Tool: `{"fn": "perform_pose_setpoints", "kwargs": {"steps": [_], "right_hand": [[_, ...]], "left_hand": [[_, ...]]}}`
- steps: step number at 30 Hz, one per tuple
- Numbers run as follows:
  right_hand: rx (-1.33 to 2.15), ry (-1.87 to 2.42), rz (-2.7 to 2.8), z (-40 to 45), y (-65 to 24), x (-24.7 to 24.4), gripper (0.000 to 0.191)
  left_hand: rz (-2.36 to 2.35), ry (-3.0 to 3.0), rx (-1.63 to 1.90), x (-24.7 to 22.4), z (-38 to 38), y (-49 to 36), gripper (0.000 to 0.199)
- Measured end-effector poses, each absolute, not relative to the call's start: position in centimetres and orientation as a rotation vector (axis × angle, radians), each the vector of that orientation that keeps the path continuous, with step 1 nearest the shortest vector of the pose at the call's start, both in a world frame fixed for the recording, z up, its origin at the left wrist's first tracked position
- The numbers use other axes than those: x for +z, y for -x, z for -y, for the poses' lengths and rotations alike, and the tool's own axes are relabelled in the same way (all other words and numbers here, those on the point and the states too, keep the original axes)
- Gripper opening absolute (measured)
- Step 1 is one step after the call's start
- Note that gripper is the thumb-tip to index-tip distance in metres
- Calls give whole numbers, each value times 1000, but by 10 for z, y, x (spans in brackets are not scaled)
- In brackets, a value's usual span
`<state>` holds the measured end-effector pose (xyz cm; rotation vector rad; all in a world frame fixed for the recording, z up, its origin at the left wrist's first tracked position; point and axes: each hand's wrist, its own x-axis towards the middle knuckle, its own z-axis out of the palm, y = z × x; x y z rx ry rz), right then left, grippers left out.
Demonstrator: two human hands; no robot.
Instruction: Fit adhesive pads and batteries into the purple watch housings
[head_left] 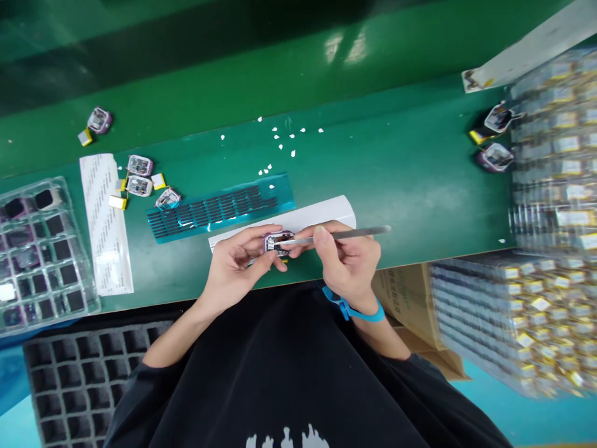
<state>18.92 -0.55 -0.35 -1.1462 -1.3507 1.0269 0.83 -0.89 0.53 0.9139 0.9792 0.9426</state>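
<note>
My left hand [242, 261] is closed around the edges of a small purple-rimmed watch case [270, 244], its circuit side facing up. Pinched in my right hand [347, 255] is a pair of metal tweezers [357, 233], with the tips over the inside of the case. Whether the tips grip anything is too small to tell. Just beyond my hands lies a white paper sheet [321, 213]. Behind that is a blue film strip [219, 208] bearing rows of black pieces. Several tiny white tabs [275, 130] are scattered farther back on the green bench mat [410, 186].
Several open watch cases [140, 165] with yellow-edged batteries [117, 202] sit at left, near a white printed strip [107, 230] and a clear tray [96, 305]. Two more cases [497, 157] lie at right beside stacked clear trays [559, 168]. A grey divided tray [88, 328] stands below the bench edge.
</note>
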Motion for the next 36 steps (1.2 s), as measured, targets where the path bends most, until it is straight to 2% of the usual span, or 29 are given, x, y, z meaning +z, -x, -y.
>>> {"fn": "perform_pose_setpoints", "kwargs": {"steps": [9, 14, 19, 23, 29, 33, 36], "right_hand": [[933, 1151, 1439, 10, -188, -10, 21], [979, 888, 1432, 2, -207, -10, 22], [839, 915, 1832, -41, -231, -9, 22], [844, 972, 2134, -76, -234, -20, 23], [850, 958, 2181, -87, -234, -38, 22], [614, 857, 2271, -82, -232, -43, 23], [389, 807, 2251, -83, -228, -30, 33]], "left_hand": [[-1054, -962, 999, 3, 11, -13, 22], [-1118, -1075, 979, 2, 9, -6, 21], [-1278, -1502, 965, 1, -12, 16, 19], [-1212, -1911, 849, -12, -35, 23, 15], [-1149, -2162, 602, -31, -44, 24, 19], [-1151, -2258, 510, -35, -43, 23, 21], [-1141, -2268, 509, -30, -42, 21, 21]]}}
